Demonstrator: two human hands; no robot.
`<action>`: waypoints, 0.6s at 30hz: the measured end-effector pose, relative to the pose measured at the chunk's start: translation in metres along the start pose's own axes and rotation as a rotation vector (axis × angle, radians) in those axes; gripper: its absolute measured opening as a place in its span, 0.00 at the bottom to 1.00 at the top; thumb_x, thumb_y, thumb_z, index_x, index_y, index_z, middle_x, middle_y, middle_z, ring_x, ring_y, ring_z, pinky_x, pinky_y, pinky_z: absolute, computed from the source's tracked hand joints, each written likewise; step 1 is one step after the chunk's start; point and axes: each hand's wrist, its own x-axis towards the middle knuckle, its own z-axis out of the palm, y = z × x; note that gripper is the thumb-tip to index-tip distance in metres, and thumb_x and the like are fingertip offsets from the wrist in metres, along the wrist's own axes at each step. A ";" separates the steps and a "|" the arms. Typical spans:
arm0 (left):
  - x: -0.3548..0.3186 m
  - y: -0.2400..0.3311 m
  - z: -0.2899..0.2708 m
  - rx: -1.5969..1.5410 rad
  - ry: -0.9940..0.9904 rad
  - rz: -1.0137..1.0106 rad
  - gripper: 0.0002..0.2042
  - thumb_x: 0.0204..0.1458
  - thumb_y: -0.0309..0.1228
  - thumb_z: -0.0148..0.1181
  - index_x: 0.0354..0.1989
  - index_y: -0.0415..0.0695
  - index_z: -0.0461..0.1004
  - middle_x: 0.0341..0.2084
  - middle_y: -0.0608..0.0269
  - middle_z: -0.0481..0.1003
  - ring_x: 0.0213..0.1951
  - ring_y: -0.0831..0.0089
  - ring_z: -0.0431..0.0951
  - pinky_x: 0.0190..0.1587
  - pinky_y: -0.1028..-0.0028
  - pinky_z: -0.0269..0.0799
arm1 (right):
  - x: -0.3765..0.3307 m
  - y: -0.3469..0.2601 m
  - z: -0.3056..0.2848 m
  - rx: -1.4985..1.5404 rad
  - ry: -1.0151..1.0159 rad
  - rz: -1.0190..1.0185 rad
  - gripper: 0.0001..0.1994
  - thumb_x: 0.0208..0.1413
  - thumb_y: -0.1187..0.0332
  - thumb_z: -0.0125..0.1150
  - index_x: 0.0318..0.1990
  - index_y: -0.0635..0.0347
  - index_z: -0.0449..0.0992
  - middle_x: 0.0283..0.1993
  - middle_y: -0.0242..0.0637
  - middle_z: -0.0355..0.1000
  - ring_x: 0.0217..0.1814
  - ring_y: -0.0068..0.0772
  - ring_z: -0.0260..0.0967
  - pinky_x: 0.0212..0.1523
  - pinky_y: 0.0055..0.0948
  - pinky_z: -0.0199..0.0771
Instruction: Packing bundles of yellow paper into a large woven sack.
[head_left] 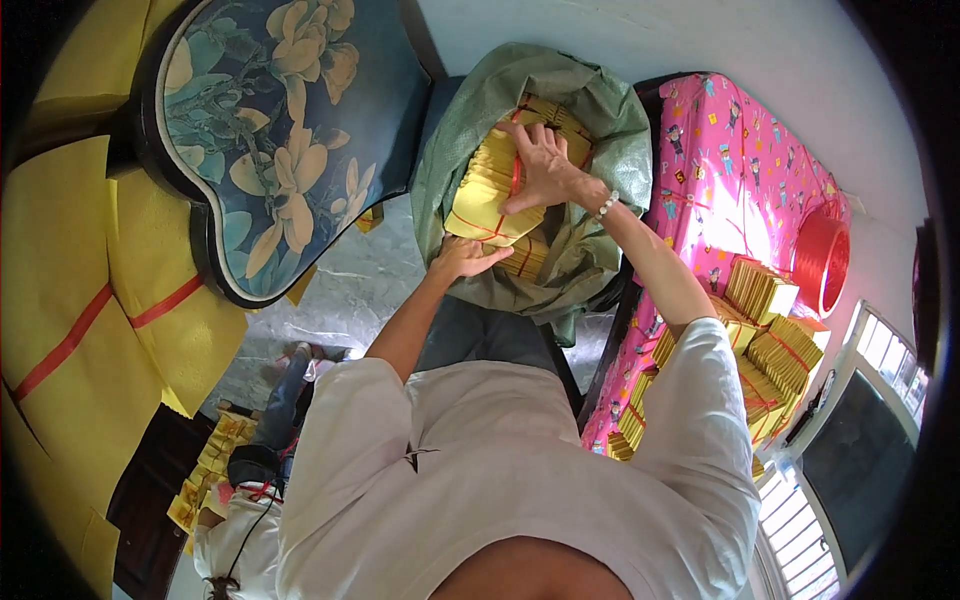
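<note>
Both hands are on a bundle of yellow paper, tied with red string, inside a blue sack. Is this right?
Not quite: the sack is green, not blue, as the head view shows. The rest holds: the left hand and the right hand are on the bundle of yellow paper tied with red string.

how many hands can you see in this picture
2, both the person's own: the left hand at the near rim of the green sack, the right hand flat on the yellow paper bundle inside it. The person at lower left shows no hands.

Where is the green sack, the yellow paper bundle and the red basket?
green sack (pixel 610 120), head view, right rim
yellow paper bundle (pixel 480 195), head view, top face
red basket (pixel 822 255), head view, side wall
</note>
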 end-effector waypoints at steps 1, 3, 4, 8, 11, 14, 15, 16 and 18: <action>0.001 -0.004 0.005 0.003 0.001 0.000 0.33 0.50 0.62 0.45 0.59 0.52 0.64 0.57 0.53 0.64 0.59 0.55 0.61 0.62 0.61 0.53 | 0.002 -0.005 0.003 -0.054 0.036 -0.032 0.58 0.20 0.44 0.72 0.64 0.48 0.46 0.48 0.51 0.55 0.55 0.53 0.52 0.55 0.51 0.51; 0.000 -0.017 0.023 0.126 0.196 -0.015 0.32 0.51 0.61 0.46 0.55 0.48 0.67 0.54 0.52 0.67 0.56 0.54 0.64 0.59 0.60 0.56 | 0.005 -0.022 0.006 -0.104 0.070 -0.077 0.58 0.19 0.44 0.72 0.64 0.49 0.47 0.47 0.51 0.55 0.54 0.53 0.52 0.55 0.52 0.50; 0.002 -0.016 0.027 0.125 0.193 -0.009 0.32 0.51 0.61 0.46 0.55 0.48 0.67 0.54 0.52 0.67 0.56 0.54 0.64 0.59 0.60 0.56 | 0.003 -0.027 0.005 -0.125 0.084 -0.079 0.58 0.19 0.45 0.72 0.64 0.49 0.47 0.47 0.52 0.55 0.54 0.54 0.51 0.56 0.52 0.49; 0.007 -0.013 0.036 -0.032 0.348 -0.111 0.34 0.51 0.61 0.46 0.50 0.40 0.70 0.49 0.49 0.71 0.53 0.55 0.68 0.55 0.59 0.60 | -0.001 -0.035 0.011 -0.145 0.180 -0.123 0.56 0.16 0.46 0.71 0.61 0.51 0.51 0.46 0.52 0.56 0.54 0.55 0.52 0.57 0.54 0.48; 0.013 0.012 0.036 -0.098 0.207 -0.262 0.34 0.51 0.60 0.46 0.48 0.37 0.71 0.46 0.46 0.72 0.51 0.55 0.69 0.54 0.58 0.60 | -0.008 -0.029 0.015 -0.179 0.201 -0.136 0.56 0.15 0.46 0.71 0.60 0.53 0.52 0.46 0.52 0.56 0.54 0.54 0.52 0.57 0.54 0.47; 0.005 0.013 0.053 0.011 0.231 -0.390 0.34 0.52 0.59 0.46 0.47 0.35 0.71 0.46 0.45 0.72 0.51 0.54 0.68 0.55 0.57 0.58 | -0.009 -0.036 0.021 -0.200 0.229 -0.182 0.55 0.17 0.47 0.70 0.61 0.53 0.51 0.46 0.51 0.55 0.54 0.54 0.51 0.57 0.54 0.48; 0.001 0.005 0.062 0.092 0.337 -0.390 0.34 0.51 0.60 0.46 0.47 0.35 0.71 0.47 0.44 0.71 0.52 0.53 0.68 0.56 0.56 0.56 | -0.006 -0.041 0.022 -0.203 0.263 -0.207 0.55 0.17 0.47 0.70 0.60 0.53 0.52 0.45 0.50 0.55 0.54 0.53 0.51 0.56 0.53 0.48; 0.002 0.013 0.059 0.004 0.300 -0.370 0.34 0.52 0.59 0.45 0.48 0.33 0.71 0.48 0.43 0.70 0.53 0.51 0.65 0.58 0.56 0.53 | -0.010 -0.032 0.023 -0.209 0.260 -0.187 0.55 0.17 0.47 0.70 0.60 0.53 0.52 0.45 0.50 0.55 0.54 0.53 0.51 0.56 0.53 0.48; -0.002 0.019 0.057 0.003 0.335 -0.329 0.33 0.52 0.56 0.48 0.49 0.34 0.70 0.48 0.44 0.70 0.54 0.51 0.65 0.58 0.56 0.54 | -0.013 -0.025 0.020 -0.168 0.206 -0.129 0.55 0.17 0.46 0.71 0.60 0.54 0.52 0.46 0.50 0.55 0.54 0.53 0.52 0.56 0.52 0.49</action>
